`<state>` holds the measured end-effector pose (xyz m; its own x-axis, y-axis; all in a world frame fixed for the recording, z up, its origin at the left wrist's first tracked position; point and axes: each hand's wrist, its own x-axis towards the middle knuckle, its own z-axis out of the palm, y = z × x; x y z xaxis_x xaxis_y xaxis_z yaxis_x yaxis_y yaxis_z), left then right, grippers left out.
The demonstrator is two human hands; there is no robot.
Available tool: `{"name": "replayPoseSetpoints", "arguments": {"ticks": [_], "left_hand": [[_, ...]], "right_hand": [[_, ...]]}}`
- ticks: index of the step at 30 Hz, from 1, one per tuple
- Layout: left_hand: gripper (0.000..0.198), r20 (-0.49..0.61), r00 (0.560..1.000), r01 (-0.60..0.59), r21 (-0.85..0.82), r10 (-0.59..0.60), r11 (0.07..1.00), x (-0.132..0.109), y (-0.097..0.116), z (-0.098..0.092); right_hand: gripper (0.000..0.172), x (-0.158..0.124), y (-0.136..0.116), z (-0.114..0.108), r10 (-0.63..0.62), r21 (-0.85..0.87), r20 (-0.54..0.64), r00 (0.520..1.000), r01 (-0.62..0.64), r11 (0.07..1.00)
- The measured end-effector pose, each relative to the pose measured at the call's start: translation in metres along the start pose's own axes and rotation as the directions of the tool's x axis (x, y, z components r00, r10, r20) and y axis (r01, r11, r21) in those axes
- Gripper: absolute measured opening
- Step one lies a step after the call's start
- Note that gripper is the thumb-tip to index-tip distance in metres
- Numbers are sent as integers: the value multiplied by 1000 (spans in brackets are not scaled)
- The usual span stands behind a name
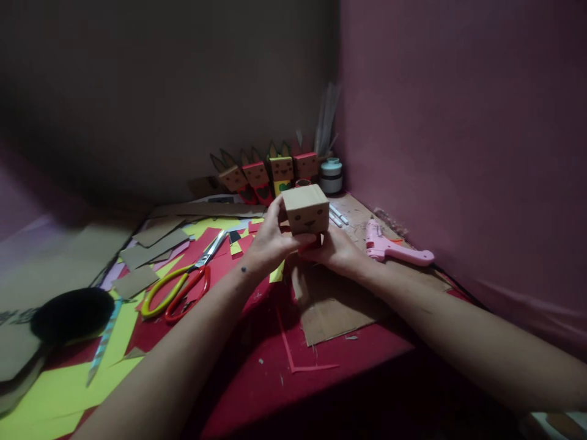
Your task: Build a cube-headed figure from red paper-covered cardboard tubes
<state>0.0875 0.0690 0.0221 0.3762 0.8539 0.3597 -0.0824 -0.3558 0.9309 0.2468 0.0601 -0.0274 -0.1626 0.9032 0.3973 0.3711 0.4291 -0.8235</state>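
Observation:
Between my two hands I hold a small cardboard box figure (pixel 306 211) with a face drawn on its front, above the cluttered tabletop. My left hand (pixel 273 235) grips its left side and lower edge, the thumb lying along the bottom. From the right, my right hand (pixel 337 247) holds it underneath, where something red partly shows. Below my hands lies a piece of brown cardboard (pixel 334 305). Scissors (pixel 183 284) with yellow and red handles rest to the left of my left hand. A pink glue gun (pixel 397 247) lies to the right of my right hand.
Several finished box figures (pixel 282 168) with pointed ears stand at the back, beside a pale blue jar (pixel 331 175). White glue sticks (pixel 338 214) lie nearby. Cardboard scraps (pixel 153 250), yellow paper (pixel 59 391), a striped pencil (pixel 104 342) and a black round object (pixel 72 316) cover the left.

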Motion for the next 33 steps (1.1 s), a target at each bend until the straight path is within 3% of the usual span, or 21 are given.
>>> {"name": "replayPoseSetpoints", "arguments": {"ticks": [7, 12, 21, 26, 33], "left_hand": [[114, 13, 1000, 4, 52, -5, 999, -2, -6, -2], [117, 23, 1000, -11, 56, 9, 998, -3, -10, -3], [104, -16, 1000, -2, -21, 2, 1000, -7, -6, 1], [79, -52, 989, -136, 107, 142, 985, -2, -12, -3], [70, -40, 991, -120, 161, 128, 980, 2, -13, -5]], "right_hand": [[52, 0, -5, -1, -18, -65, -15, 1000, 17, 998], [51, 1, 3, -1, -13, -55, 12, 1000, 13, 998], [50, -1, -1, -3, 42, -95, 24, 999, -39, 995], [40, 0, 3, -1, 73, -72, 18, 997, -71, 995], [39, 0, -2, -2, 67, -42, 18, 998, -66, 997]]}}
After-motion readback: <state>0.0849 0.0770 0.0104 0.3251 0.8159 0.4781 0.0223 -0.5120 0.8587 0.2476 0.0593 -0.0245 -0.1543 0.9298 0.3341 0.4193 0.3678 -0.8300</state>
